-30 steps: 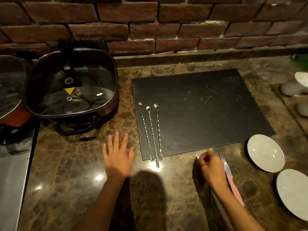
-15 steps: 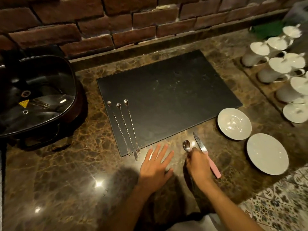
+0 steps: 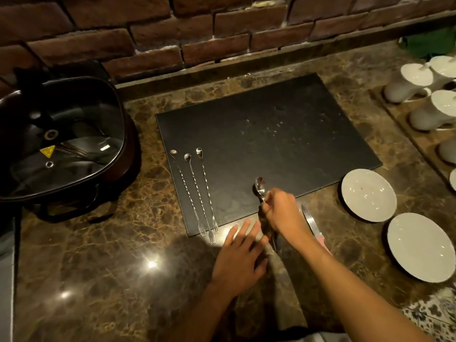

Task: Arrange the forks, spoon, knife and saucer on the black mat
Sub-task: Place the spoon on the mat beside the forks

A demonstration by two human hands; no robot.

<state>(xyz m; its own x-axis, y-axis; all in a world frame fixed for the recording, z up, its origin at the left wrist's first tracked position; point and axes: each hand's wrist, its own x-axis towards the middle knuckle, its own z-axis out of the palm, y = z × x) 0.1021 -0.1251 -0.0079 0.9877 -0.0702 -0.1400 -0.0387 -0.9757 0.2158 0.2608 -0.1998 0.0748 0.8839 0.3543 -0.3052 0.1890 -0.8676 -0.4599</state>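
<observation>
The black mat [image 3: 283,144] lies on the marble counter. Three long thin forks [image 3: 204,191] lie side by side on its left part, tines toward me. My right hand [image 3: 283,211] is shut on the spoon [image 3: 260,191], whose bowl hangs over the mat's near edge. My left hand [image 3: 240,255] rests flat and open on the counter just below the mat. The knife [image 3: 311,222] with a pink handle lies on the counter right of my right hand. Two white saucers, one [image 3: 369,195] nearer the mat and one [image 3: 418,246] further right, sit off the mat.
A dark square electric pot [image 3: 61,146] with a glass lid stands at the left. Several white cups [image 3: 417,80] stand upside down on a ledge at the right. A brick wall [image 3: 197,33] runs along the back. A patterned tile floor [image 3: 434,314] shows past the counter's front right edge.
My right hand has lifted the spoon from the counter and carried it forward over the mat's near edge. My left hand stayed flat on the counter. The view shifted.
</observation>
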